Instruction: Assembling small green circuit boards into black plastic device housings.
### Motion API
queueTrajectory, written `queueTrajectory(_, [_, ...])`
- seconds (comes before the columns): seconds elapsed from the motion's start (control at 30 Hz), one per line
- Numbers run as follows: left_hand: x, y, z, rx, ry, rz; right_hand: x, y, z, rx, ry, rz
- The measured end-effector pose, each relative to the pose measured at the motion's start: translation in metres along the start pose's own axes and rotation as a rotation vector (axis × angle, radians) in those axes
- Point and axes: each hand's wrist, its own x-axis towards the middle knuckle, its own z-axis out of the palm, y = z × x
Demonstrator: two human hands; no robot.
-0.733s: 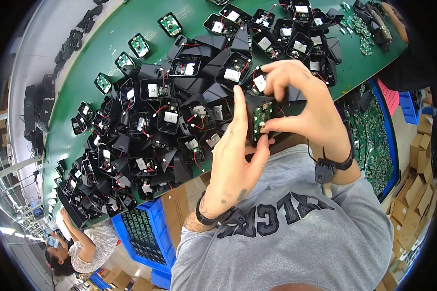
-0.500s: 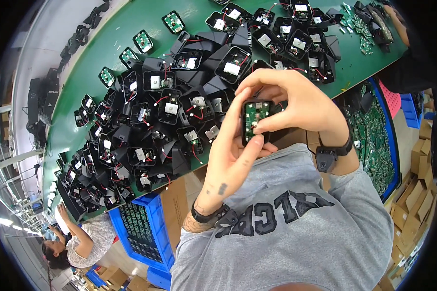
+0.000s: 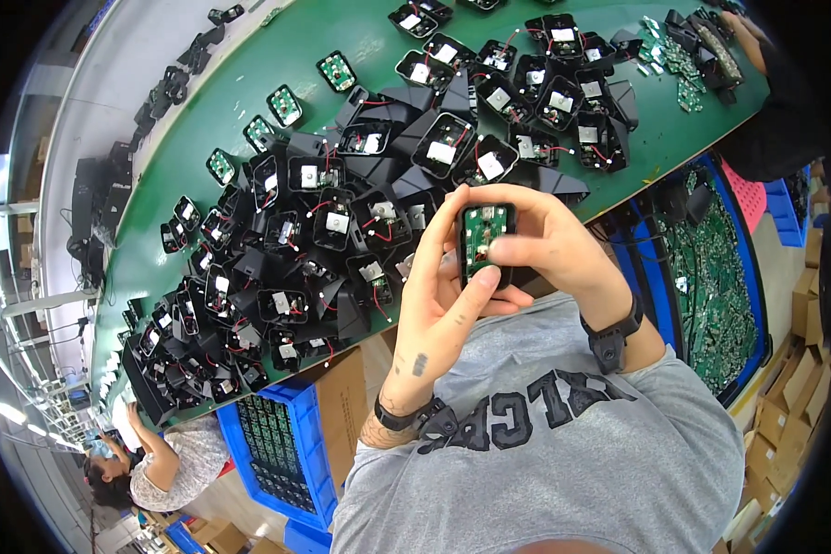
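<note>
Black case [image 3: 511, 222] with a green circuit board [image 3: 475, 231] inside is held in front of the person's chest, at the near edge of the bench [image 3: 249, 83]. Its open side is turned up, so the board can be seen. The left hand [image 3: 439, 300] is closed around this case: its fingers go along the left side and below, and its thumb lies at the lower end of the board. The right hand [image 3: 568, 245] is bent in an arch around the upper and right side, and its thumb, which is blurred, is over the middle of the board. I cannot tell if this right hand also grips the case or only touches it.

Behind the hands, many open black housings [image 3: 319, 226] lie in a crowded heap on the green bench, with white blocks and thin red wires in them. Beyond the heap, to the left, several small cases with green boards [image 3: 336, 71] stand in a loose row. Loose green pieces [image 3: 681, 69] are at the upper right, near a co-worker's hand [image 3: 750, 42]. Below the bench, a blue crate [image 3: 319, 462] holds rows of boards, and on the right a blue-edged bin [image 3: 763, 319] is full of green boards.
</note>
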Motion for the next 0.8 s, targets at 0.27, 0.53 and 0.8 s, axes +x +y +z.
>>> queueTrajectory(0.27, [0.01,-0.005,0.006,0.068,-0.019,0.016,0.006,0.0,0.001,-0.119,0.112,-0.117])
queueTrajectory(0.53, [0.019,-0.017,0.002,0.152,0.051,0.189,0.013,0.0,0.007,-0.22,0.122,-0.258])
queueTrajectory(0.8, [0.023,-0.015,0.002,0.094,0.074,0.182,0.021,-0.006,0.006,-0.282,0.099,-0.241])
